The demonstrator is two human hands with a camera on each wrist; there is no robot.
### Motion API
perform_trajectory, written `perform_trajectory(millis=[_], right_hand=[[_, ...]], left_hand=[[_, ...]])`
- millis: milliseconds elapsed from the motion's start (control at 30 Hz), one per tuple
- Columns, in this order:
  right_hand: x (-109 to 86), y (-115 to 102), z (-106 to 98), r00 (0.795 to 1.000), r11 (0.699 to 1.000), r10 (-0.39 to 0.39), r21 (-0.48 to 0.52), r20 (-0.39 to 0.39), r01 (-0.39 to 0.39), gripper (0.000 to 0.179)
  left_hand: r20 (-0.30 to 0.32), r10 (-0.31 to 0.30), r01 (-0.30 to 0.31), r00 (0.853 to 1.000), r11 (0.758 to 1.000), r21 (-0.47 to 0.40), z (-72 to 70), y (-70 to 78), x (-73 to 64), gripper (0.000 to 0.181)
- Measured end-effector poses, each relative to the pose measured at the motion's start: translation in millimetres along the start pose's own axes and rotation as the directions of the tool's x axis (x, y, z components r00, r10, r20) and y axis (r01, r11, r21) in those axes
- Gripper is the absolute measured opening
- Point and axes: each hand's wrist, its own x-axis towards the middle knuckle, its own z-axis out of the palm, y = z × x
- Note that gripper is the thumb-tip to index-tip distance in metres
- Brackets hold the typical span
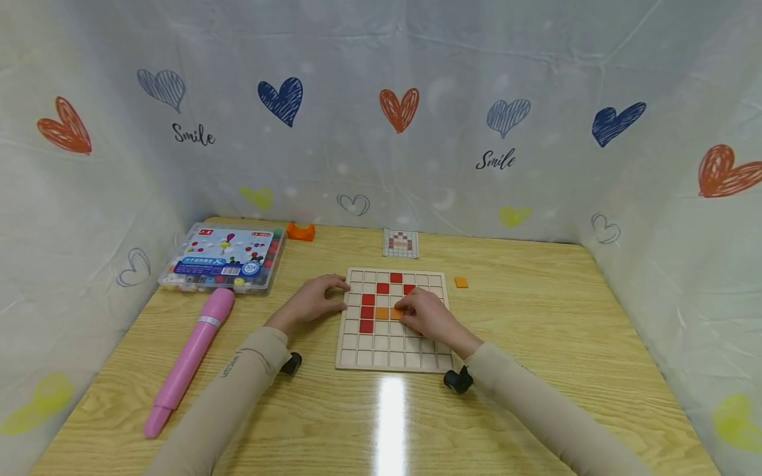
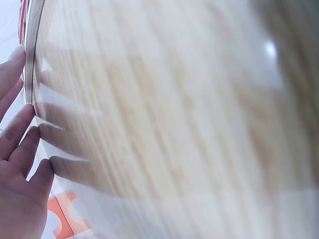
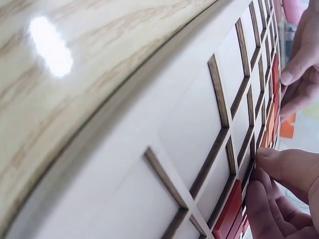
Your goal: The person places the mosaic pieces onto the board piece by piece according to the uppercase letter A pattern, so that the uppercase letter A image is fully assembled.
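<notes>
A square wooden grid board [image 1: 357,357] lies on the table, with several red tiles [image 1: 367,312] and orange tiles [image 1: 382,313] in its cells. Over the board's right half is my right hand [image 1: 433,318], thumb and fingertips pinching at an orange tile [image 1: 396,314] in the orange row; the fingers partly hide it. At the board's left edge my left hand [image 1: 309,303] touches the rim with loosely spread fingers. In the left wrist view those fingertips [image 2: 27,112] meet the board's side [image 2: 31,59]. A red tile [image 3: 229,211] sits near the right hand in the right wrist view.
One loose orange tile [image 1: 461,282] lies right of the board. Behind it is a small pattern card [image 1: 401,244]. At the left are a clear plastic box [image 1: 223,258], an orange holder [image 1: 300,232] and a long pink tube [image 1: 189,360]. Printed curtains surround the table.
</notes>
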Motion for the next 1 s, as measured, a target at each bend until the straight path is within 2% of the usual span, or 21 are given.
perform_trajectory(millis=[200, 367, 733, 1000], right_hand=[[0.4, -0.7, -0.5, 1.000, 1.000, -0.013, -0.001, -0.009, 0.013, 0.023], [0.8, -0.4, 0.7, 1.000, 1.000, 0.022, -0.009, -0.013, -0.022, 0.025], [2.1, 0.3, 3.3, 0.999, 0.999, 0.034, -0.006, -0.023, -0.034, 0.018], [-5.9, 2.2, -0.3, 0.993, 0.994, 0.070, 0.087, -0.093, -0.062, 0.023]], left_hand=[[0.002, 0.011, -0.011, 1.000, 1.000, 0.015, 0.2, -0.7, 1.3, 0.037], [0.004, 0.011, -0.011, 1.000, 1.000, 0.017, 0.1, -1.8, 2.3, 0.037], [0.006, 0.012, -0.012, 1.000, 1.000, 0.017, -0.1, -1.3, 2.0, 0.038], [0.012, -0.025, 0.025, 1.000, 1.000, 0.007, -0.6, 2.3, -0.4, 0.038]])
